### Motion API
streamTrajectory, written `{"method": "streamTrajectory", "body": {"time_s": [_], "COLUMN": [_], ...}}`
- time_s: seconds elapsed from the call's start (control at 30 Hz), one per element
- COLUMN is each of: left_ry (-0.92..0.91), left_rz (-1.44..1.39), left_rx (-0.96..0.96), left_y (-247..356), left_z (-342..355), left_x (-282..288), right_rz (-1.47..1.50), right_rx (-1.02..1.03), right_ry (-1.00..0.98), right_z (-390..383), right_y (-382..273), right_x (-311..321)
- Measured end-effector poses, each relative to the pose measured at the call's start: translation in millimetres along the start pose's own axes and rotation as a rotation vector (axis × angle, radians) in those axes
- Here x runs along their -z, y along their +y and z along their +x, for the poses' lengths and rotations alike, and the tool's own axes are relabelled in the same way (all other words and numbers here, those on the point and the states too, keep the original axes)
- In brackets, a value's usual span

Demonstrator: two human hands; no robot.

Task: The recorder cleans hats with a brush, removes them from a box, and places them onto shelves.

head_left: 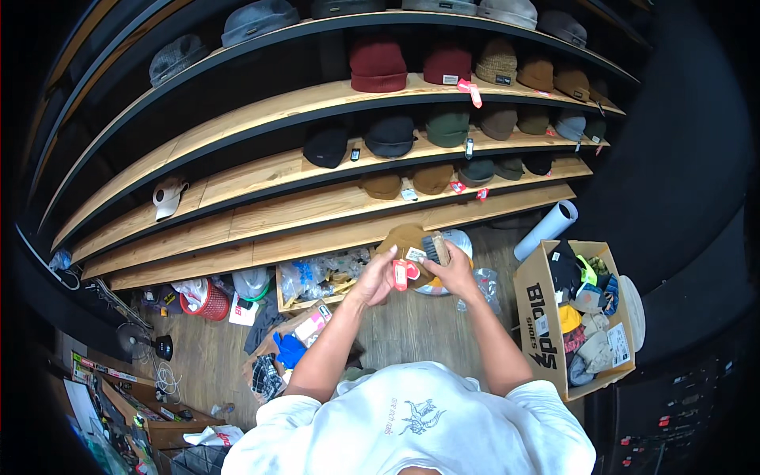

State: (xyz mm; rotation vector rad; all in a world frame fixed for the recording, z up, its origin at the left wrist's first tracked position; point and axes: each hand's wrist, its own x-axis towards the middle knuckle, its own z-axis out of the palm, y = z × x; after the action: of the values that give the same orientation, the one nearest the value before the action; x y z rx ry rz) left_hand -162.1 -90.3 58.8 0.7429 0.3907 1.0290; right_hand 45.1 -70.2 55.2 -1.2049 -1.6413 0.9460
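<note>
A brown knit beanie (402, 240) is up in front of me, with a white label on it and a red tag (401, 275) hanging from its near side. My left hand (378, 279) grips the beanie by its left edge, fingers closed on the cloth. In my right hand (454, 271) is a brush (436, 248) with a wooden back and dark bristles, held against the beanie's right side beside the label. Part of the beanie's right side is covered by the brush and hand.
Wooden shelves (317, 213) carry several beanies and one pale cap (168, 196). At right, a cardboard box (546, 348) is full of hats, near a white tube (546, 229). Left on the floor are a wooden crate (317, 305), a red basket (207, 303) and a small fan (136, 340).
</note>
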Motion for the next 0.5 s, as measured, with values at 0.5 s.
{"method": "streamTrajectory", "body": {"time_s": [0.5], "left_ry": [0.600], "left_rz": [0.543], "left_rx": [-0.299], "left_y": [-3.6], "left_z": [-30.8], "left_x": [82.6], "right_rz": [0.186], "right_rx": [-0.274], "right_ry": [0.058], "right_z": [16.1], "right_y": [-0.5], "right_x": [-45.9]}}
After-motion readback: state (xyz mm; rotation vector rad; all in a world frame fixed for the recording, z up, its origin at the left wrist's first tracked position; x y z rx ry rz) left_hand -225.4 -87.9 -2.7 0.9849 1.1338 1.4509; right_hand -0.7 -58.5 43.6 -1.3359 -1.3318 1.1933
